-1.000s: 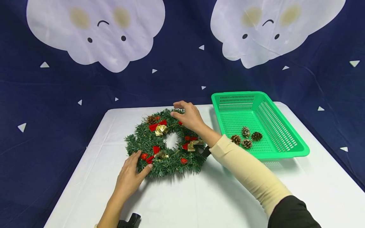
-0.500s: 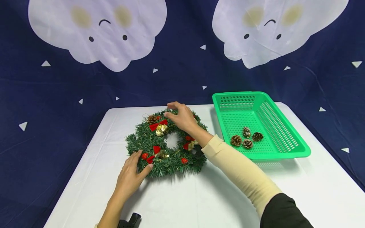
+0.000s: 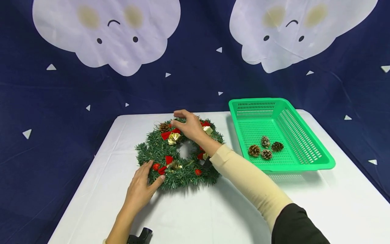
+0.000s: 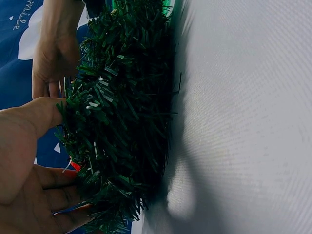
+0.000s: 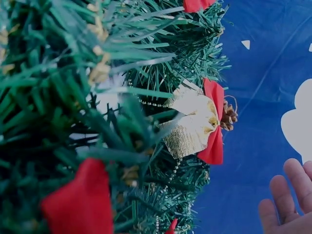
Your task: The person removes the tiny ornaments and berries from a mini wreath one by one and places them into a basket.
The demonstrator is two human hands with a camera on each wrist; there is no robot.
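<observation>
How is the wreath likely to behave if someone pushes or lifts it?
The wreath probably won't roll, since it lies flat on the white table. Its thin bristles likely flex when gripped. The bows may get knocked askew, sitting exposed on top.

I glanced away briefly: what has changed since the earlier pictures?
The right hand has moved left above the wreath, closer to the pine cone on it. No hold was visibly taken or released. The left hand stays at the wreath's near left; the basket and its cones look unchanged.

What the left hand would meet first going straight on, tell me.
The wreath, most likely: the left hand appears to be right at its near-left edge, though exact depth is unclear.
</observation>
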